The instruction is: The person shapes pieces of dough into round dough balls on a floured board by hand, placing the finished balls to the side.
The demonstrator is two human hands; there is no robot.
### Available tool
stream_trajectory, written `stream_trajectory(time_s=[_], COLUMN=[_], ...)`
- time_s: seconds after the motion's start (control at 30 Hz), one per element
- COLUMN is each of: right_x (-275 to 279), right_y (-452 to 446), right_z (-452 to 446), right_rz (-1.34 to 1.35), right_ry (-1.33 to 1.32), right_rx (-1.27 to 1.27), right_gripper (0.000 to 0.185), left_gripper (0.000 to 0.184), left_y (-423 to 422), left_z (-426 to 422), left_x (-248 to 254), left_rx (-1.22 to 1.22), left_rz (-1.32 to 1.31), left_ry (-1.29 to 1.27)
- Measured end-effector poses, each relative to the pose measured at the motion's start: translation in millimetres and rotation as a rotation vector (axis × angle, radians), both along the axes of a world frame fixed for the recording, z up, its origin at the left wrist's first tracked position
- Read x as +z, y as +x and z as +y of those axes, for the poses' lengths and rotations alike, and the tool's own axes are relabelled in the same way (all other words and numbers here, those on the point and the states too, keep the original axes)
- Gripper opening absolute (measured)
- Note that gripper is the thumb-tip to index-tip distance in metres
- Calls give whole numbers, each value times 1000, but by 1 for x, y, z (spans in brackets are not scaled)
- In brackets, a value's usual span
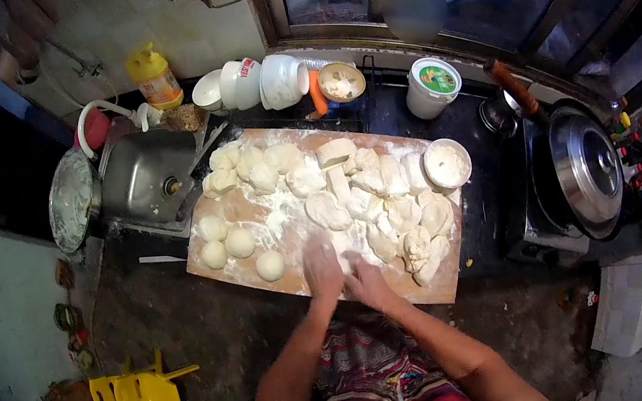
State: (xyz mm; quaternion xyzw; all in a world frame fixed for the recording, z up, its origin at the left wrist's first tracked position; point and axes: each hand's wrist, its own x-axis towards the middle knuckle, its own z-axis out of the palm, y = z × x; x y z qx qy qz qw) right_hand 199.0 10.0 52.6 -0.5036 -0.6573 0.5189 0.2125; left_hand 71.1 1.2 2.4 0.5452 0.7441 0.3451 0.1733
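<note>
left hand: left hand over the near edge of the board, motion-blurred; fingers look roughly extended, merge into the flour. Can't tell what's under the palm or if it grips anything.
right hand: right hand just beside it, fingers partly bent, tips hard to separate. Pale patch between the hands, dough or flour, can't tell. Grip unclear.
board: wooden cutting board, long axis left-right, sloping down to the right in view; near edge partly covered by hands.
dough balls: four smooth dough balls, left part of board, round, no long axis.
dough strip: dough strip mid-board, long axis roughly away from the person; block-like dough piece beyond it lies crosswise.
dough lumps: irregular dough lumps right of centre, soft, folded, crowded together; boundaries hard to make out. Lowest one points diagonally, near-left to far-right.
flat piece: oval dough piece just beyond the left hand, dusted.
far-left pile: dough pieces, rounded, overlapping, partly hiding each other.
flour: loose white powder, patchy, mid-board.
bowl: round bowl at the board's right edge, pale contents, likely flour.
cut off: forearms at bottom of frame; corners black.
</note>
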Motion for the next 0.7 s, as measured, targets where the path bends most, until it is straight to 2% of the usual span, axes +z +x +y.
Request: stream_trajectory(time_s=[0.03,0.07,0.13,0.17,0.23,0.27,0.3,0.33,0.37,0.43,0.5,0.53,0.6,0.63,0.7], right_x=[-3,-5,1,3,-3,-4,-3,8,8,8,5,2,3,3,-6], right_y=[8,13,16,17,9,3,-1,-4,-5,-6,5,11,18,20,13], right_z=[-9,-18,-33,-34,-21,-12,-7,6,9,11,-1,-9,-28,-34,-28], right_rz=[-20,-40,-172,-241,-170,-145,-121,-199,-183,-153,-61,-15,-176,-258,-218], right_ry=[132,260,179,142,205,186,159,-46,-56,-83,236,393,246,174,212], right_rx=[86,170,248,291,112,34,-42,26,24,21,75,106,263,343,196], right_gripper=[51,51,52,52,52,53,53,56,55,54,53,52,50,49,51], left_gripper=[45,44,43,42,41,42,44,46,47,46,45,43,40,41,43], left_y=[6,13,29,23,-3,-8,-10,-12,-14,-10,-1,8,30,25,7], left_z=[-14,-21,-32,-26,-3,12,19,28,36,23,-8,-13,-29,-27,-14], left_x=[2,17,56,36,-20,-12,-5,2,6,-12,-38,-17,48,36,-5], left_rx=[-72,9,166,131,61,57,93,134,175,59,-118,-18,180,106,-41], left_rz=[-81,-112,-176,20,414,531,449,369,291,255,256,107,-193,29,467], left_ry=[-64,-110,-207,-116,71,56,49,49,60,35,47,-26,-182,-107,49])
